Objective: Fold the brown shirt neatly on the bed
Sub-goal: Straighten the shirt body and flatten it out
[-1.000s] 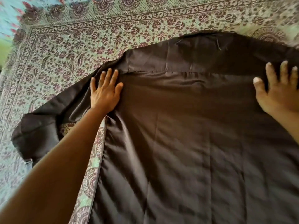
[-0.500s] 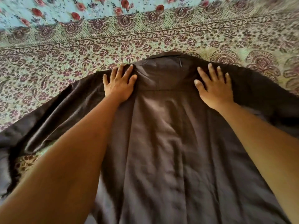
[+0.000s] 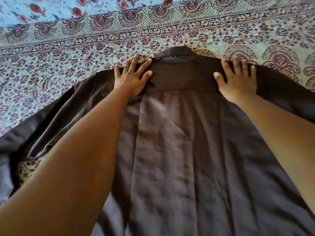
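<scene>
The brown shirt (image 3: 179, 150) lies spread flat on the bed, back side up. Its collar points to the far side and its body runs toward the near edge of the view. The bed is covered by a printed sheet (image 3: 68, 48), pale green and blue with maroon flowers and borders.

At the far left, the left sleeve (image 3: 51, 120) stretches out and down toward the near left corner, with soft creases along it. A small patch of the sheet shows between this sleeve and the shirt's body.

Next comes the left hand (image 3: 131, 79), which lies flat on the left shoulder of the shirt. Its fingers are straight and spread, pressing the cloth and gripping nothing. The fingertips reach the shirt's far edge, just beside the collar.

In the middle, the collar (image 3: 177, 55) rises as a small dark peak against the sheet. Below it a darker band of cloth (image 3: 182, 77) runs across between the two hands. Long lengthwise creases run down the back panel.

To the right, the right hand (image 3: 238, 80) rests palm down on the right shoulder. Its fingers are spread and only slightly bent, and it holds nothing.

The right sleeve (image 3: 286, 92) runs off the right edge of the view.
</scene>
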The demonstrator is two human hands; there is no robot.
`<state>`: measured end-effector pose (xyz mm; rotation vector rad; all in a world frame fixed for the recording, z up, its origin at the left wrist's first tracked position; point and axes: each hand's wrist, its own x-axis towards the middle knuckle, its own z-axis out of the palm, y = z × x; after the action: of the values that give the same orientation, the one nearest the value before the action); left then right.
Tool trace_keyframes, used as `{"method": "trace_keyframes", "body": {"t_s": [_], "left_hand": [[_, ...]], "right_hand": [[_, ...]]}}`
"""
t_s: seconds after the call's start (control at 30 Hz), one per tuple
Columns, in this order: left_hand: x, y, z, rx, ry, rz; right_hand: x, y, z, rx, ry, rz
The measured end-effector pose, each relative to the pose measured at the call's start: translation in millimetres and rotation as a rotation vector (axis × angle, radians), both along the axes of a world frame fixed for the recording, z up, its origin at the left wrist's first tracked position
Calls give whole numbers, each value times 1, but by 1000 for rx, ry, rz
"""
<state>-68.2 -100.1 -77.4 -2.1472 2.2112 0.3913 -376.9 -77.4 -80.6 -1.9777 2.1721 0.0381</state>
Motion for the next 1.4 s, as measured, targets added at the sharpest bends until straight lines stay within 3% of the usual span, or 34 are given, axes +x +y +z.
{"method": "trace_keyframes", "body": {"t_s": [0.13,0.2,0.27,0.33,0.5,0.57,0.7,0.77,0.83,1.03,1.17,1.23,1.4], "left_hand": [[20,22,5,-85,28,310],[16,49,8,-173,55,180],[9,85,7,-171,60,-83],[25,119,1,-114,-21,-205],[109,134,7,-23,-98,202],[111,144,17,-30,-118,254],[58,212,23,-139,-54,-52],[35,260,15,-102,-22,-252],[46,290,8,-33,-39,-281],[136,322,19,-22,-20,540],[96,337,34,-155,93,678],[85,342,34,-137,179,830],[107,342,46,-45,263,881]], "right_hand": [[-5,37,4,-221,4,-27],[5,63,4,-268,-71,134],[5,85,-4,-238,-68,284],[-8,97,-9,-210,-27,268],[-29,104,-4,-161,7,30],[-8,118,6,-164,-32,-7],[55,195,10,-128,-99,227],[72,237,3,-99,-75,321],[68,258,-1,-85,-46,298],[50,269,5,-45,-25,157],[81,308,14,-32,-56,194],[97,336,14,-16,-68,255],[108,368,9,-1,-46,236]]}}
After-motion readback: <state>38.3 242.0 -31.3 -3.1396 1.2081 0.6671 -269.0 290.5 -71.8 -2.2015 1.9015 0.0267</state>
